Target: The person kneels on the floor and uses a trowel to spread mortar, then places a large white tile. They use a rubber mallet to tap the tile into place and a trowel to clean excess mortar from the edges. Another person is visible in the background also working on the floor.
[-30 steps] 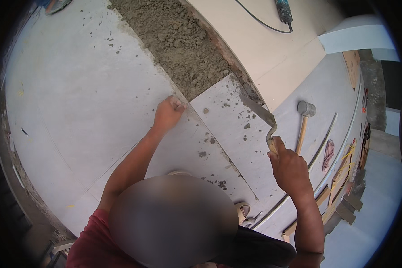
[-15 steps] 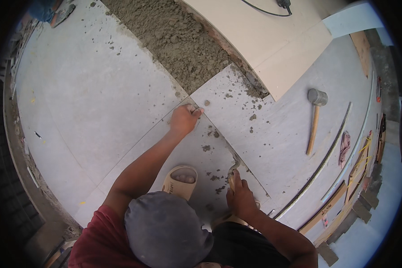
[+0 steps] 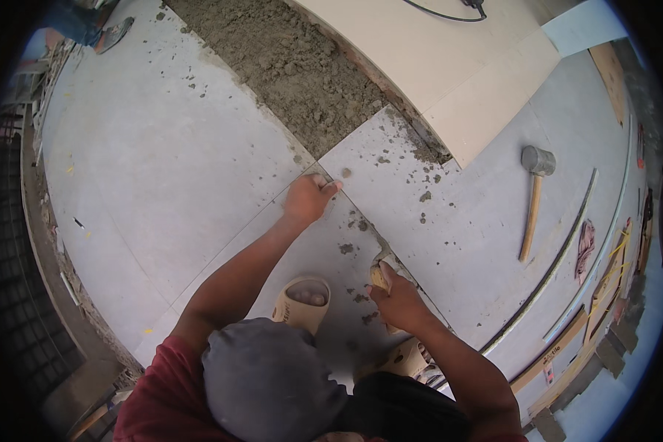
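My left hand (image 3: 308, 197) is closed in a pinch at the corner where the grey floor tiles (image 3: 140, 162) meet; what its fingertips hold is too small to make out. Just above it lies a bed of crumbly grey mortar (image 3: 272, 81). My right hand (image 3: 396, 298) grips the wooden-handled trowel (image 3: 381, 271) low over a tile joint, its blade mostly hidden. Mortar crumbs (image 3: 346, 249) dot the tiles between my hands. A tan sandal (image 3: 295, 306) on my foot stands between my forearms. A mallet with a grey head (image 3: 538, 160) lies to the right.
Beige boards (image 3: 471, 88) border the mortar, with a black cable (image 3: 453, 18) on them. At the right are long rods (image 3: 567, 243), a crumpled cloth (image 3: 586, 247) and cardboard strips (image 3: 549, 365). Another person's foot (image 3: 113, 33) is at the upper left.
My right hand with the trowel has moved left and down, from beside the mallet toward the tile joint. My left hand has shifted right along the seam. The other person's foot has come into view.
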{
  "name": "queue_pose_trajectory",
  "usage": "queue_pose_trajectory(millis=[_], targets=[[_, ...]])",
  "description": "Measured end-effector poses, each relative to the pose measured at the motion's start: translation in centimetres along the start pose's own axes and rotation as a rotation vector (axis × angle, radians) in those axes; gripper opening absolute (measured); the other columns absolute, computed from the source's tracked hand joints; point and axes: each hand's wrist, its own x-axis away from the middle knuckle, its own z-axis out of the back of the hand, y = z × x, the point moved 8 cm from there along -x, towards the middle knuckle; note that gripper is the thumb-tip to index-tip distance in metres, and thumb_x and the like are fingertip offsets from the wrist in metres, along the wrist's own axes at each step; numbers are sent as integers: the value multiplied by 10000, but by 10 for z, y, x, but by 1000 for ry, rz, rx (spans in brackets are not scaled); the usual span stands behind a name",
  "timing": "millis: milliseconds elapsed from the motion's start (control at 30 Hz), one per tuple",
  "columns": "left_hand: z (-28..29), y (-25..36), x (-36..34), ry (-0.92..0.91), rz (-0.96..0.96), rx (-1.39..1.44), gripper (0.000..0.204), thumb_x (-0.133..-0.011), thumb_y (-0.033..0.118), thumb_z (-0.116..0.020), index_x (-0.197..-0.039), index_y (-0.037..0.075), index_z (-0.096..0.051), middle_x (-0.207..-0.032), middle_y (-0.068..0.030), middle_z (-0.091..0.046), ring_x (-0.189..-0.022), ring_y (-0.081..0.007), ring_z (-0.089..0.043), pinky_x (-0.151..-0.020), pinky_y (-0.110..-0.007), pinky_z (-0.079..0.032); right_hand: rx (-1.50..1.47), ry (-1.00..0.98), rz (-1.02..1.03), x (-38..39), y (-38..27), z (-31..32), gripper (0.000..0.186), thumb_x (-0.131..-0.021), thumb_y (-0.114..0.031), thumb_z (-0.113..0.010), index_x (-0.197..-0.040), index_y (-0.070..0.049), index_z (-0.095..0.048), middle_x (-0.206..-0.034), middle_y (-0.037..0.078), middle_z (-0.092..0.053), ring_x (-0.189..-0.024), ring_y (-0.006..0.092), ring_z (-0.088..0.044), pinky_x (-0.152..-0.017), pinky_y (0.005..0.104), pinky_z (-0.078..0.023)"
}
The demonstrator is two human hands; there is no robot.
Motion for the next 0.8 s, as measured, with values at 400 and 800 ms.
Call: queue_pose_trajectory(millis=[400, 800], targets=[[4, 2, 1, -31, 116, 70, 464, -855, 396, -768, -655, 16, -593, -541, -91, -591, -463, -208, -578, -498, -380, -469, -213, -217, -144, 10, -19, 24, 741, -954, -264, -637, -1532, 32, -280, -1082, 228, -645, -784, 239, -667, -724, 362, -550], [4, -7, -7, -26, 101, 24, 479, -885, 390, -748, -619, 41, -555, -542, -68, -573, -430, -151, -548, -419, -317, -437, 84, 136, -152, 95, 108, 137, 591, -1002, -460, -526, -1354, 15, -540, -988, 234, -697, -912, 294, -701, -832, 391, -536]])
